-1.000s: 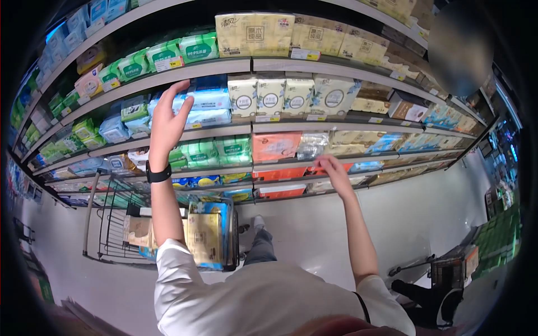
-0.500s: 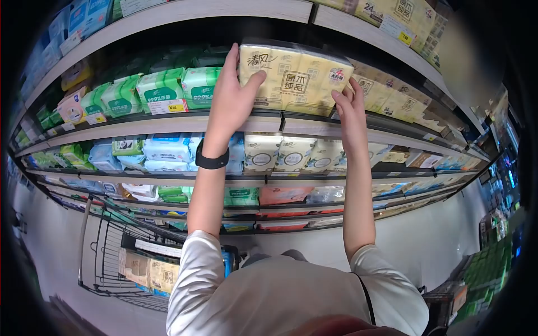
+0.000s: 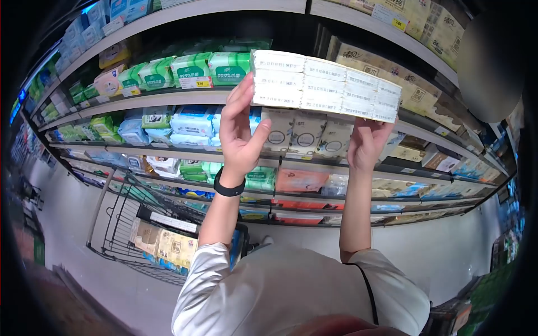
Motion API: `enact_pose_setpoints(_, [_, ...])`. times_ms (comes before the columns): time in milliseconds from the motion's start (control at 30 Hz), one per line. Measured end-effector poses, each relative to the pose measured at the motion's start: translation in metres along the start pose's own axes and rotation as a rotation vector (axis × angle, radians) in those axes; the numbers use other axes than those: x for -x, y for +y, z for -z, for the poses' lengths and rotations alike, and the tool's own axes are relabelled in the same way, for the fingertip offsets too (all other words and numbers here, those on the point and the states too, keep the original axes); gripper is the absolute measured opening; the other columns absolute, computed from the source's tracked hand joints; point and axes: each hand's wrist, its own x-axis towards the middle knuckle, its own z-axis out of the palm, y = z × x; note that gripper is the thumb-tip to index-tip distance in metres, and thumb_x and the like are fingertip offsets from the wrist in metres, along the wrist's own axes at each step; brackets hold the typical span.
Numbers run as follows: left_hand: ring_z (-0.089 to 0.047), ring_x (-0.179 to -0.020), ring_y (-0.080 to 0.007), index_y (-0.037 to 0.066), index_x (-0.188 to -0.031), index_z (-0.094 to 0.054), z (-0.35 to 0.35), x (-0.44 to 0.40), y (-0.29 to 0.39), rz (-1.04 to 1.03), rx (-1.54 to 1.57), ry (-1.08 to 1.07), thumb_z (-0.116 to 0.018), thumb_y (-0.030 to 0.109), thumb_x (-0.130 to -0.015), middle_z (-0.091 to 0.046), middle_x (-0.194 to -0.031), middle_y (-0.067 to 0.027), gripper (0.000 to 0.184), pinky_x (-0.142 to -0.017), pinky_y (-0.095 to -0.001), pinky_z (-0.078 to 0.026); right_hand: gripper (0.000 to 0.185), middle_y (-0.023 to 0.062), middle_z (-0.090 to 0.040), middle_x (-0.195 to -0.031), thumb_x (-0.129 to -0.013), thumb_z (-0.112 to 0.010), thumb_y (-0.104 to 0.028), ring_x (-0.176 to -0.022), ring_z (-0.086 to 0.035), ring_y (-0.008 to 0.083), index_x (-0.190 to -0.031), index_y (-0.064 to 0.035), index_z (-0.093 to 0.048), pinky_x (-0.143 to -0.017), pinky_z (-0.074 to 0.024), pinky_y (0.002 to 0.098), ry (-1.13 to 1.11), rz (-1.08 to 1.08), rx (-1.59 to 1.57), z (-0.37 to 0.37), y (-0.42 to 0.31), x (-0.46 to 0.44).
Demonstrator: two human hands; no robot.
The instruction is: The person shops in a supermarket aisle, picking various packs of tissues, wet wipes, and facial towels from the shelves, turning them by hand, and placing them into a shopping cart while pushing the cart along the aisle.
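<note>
1. The tissue pack (image 3: 325,84) is at upper centre, white side towards the camera, dipping slightly rightward.
2. The left hand (image 3: 241,134) holds its left end with the fingers, thumb apart below; the right hand (image 3: 370,140) grips the right end from underneath. Two-ended support probably suits such a wide, soft load.
3. Behind, at upper left, green packs (image 3: 192,70) line a shelf (image 3: 168,98), fronts outward, presumably for easy reading.
4. At lower left, a cart (image 3: 102,204) carries cream packs (image 3: 176,250) side by side, likely to save room.
</note>
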Motion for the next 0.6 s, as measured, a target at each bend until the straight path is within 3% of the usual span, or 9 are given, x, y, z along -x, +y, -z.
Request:
enact_pose_setpoints(100, [-0.038, -0.144, -0.0335, 0.009, -0.134, -0.049, -0.02, 0.013, 0.051, -0.02, 0.057, 0.086, -0.064, -0.006, -0.088, -0.038, -0.154, -0.0246, 0.051, -0.11, -0.0441, -0.043, 0.068, 0.0084, -0.049, -0.135, -0.082, -0.06, 0.015, -0.126, -0.05, 0.0206, -0.139, -0.0116, -0.034, -0.105, -0.0431, 0.0371, 0.056, 0.027, -0.052, -0.002, -0.043, 0.028])
enact_pose_setpoints(333, [-0.038, -0.144, -0.0355, 0.008, -0.133, -0.047, -0.043, 0.049, 0.151, 0.028, 0.052, 0.051, -0.068, -0.007, -0.086, -0.04, -0.153, -0.0259, 0.054, -0.113, -0.0476, -0.041, 0.066, 0.0091, -0.052, -0.135, -0.083, -0.062, 0.011, -0.127, -0.052, 0.0206, -0.139, -0.009, -0.035, -0.109, -0.0423, 0.038, 0.11, 0.059, -0.06, 0.037, -0.118, 0.101])
enact_pose_setpoints(400, [-0.04, -0.143, -0.0357, 0.007, -0.139, -0.043, -0.043, 0.055, 0.174, 0.156, -0.002, 0.071, -0.073, -0.004, -0.083, -0.037, -0.155, -0.0265, 0.065, -0.115, -0.0483, -0.039, 0.063, 0.0098, -0.053, -0.135, -0.083, -0.064, 0.009, -0.126, -0.053, 0.0211, -0.138, -0.0073, -0.036, -0.107, -0.0441, 0.0372, 0.139, 0.039, -0.063, 0.032, -0.136, 0.119])
enact_pose_setpoints(433, [-0.043, -0.142, -0.035, 0.006, -0.149, -0.035, -0.044, 0.043, 0.181, 0.113, 0.054, 0.041, -0.081, 0.0, -0.077, -0.032, -0.159, -0.0263, 0.086, -0.115, -0.0463, -0.039, 0.063, 0.0103, -0.053, -0.135, -0.084, -0.066, 0.006, -0.127, -0.053, 0.0217, -0.138, -0.0069, -0.036, -0.108, -0.0437, 0.0371, 0.113, 0.057, -0.029, 0.028, -0.144, 0.126])
enact_pose_setpoints(467, [-0.041, -0.143, -0.0333, 0.005, -0.156, -0.026, -0.038, 0.047, 0.19, 0.167, -0.027, 0.041, -0.087, 0.006, -0.072, -0.029, -0.161, -0.0249, 0.104, -0.116, -0.0439, -0.038, 0.062, 0.0107, -0.053, -0.136, -0.084, -0.067, 0.003, -0.127, -0.053, 0.0223, -0.137, -0.0065, -0.037, -0.108, -0.0434, 0.037, 0.073, 0.056, -0.003, 0.025, -0.146, 0.136])
enact_pose_setpoints(500, [-0.041, -0.142, -0.0291, 0.003, -0.157, -0.024, -0.028, 0.055, 0.198, 0.278, -0.055, 0.046, -0.089, 0.013, -0.072, -0.028, -0.161, -0.0221, 0.107, -0.117, -0.0397, -0.035, 0.08, 0.0121, -0.047, -0.148, -0.084, -0.07, -0.001, -0.134, -0.049, 0.0272, -0.154, -0.0051, -0.03, -0.112, -0.0419, 0.043, -0.107, 0.066, 0.006, 0.039, -0.145, 0.144])
enact_pose_setpoints(533, [-0.042, -0.14, -0.0264, 0.004, -0.158, -0.02, -0.016, 0.064, 0.206, 0.373, -0.19, -0.034, -0.088, 0.023, -0.076, -0.033, -0.159, -0.0185, 0.109, -0.116, -0.0393, -0.034, 0.08, 0.0121, -0.047, -0.148, -0.084, -0.07, -0.001, -0.134, -0.049, 0.0272, -0.154, -0.0051, -0.03, -0.112, -0.0419, 0.043, -0.136, -0.013, -0.017, 0.03, -0.149, 0.154])
enact_pose_setpoints(600, [-0.045, -0.134, -0.02, -0.001, -0.154, -0.032, 0.0, 0.096, 0.223, 0.613, -0.088, 0.079, -0.079, 0.023, -0.088, -0.045, -0.15, -0.0132, 0.084, -0.114, -0.0353, -0.034, 0.078, 0.0125, -0.05, -0.142, -0.081, -0.077, -0.012, -0.128, -0.053, 0.0249, -0.147, -0.0013, -0.036, -0.11, -0.0409, 0.0385, -0.253, -0.11, 0.297, 0.006, -0.158, 0.169])
